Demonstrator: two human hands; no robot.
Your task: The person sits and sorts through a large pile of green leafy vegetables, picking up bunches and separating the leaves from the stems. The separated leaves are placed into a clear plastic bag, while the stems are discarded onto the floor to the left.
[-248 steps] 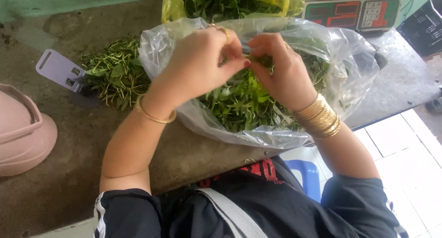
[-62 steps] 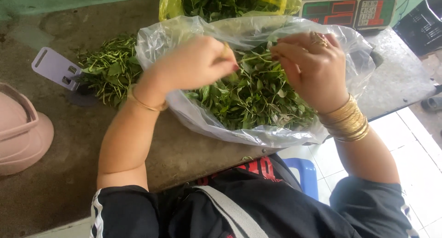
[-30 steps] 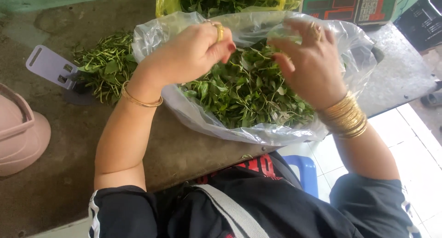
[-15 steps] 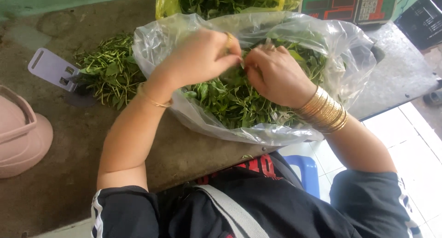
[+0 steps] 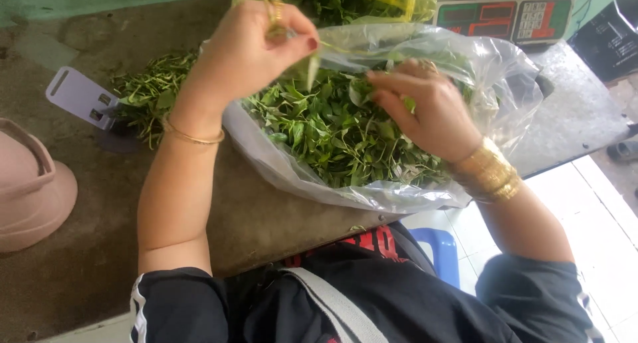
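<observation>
Left hand (image 5: 249, 47) now higher above concrete counter (image 5: 73, 203).

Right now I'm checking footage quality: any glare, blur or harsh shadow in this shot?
Head view: soft, even daylight; sheen on the clear plastic bag; left hand slightly motion-blurred, right hand sharper; leaves crisp; no hard shadows on the stone counter.

Thin pale-green stem (image 5: 312, 54), stripped mostly bare, dangling just above the clear plastic bag (image 5: 505, 71). Bag slumped open on its side, mouth wide, stuffed with loose leafy green herbs (image 5: 332, 134) heaped inside it.
</observation>
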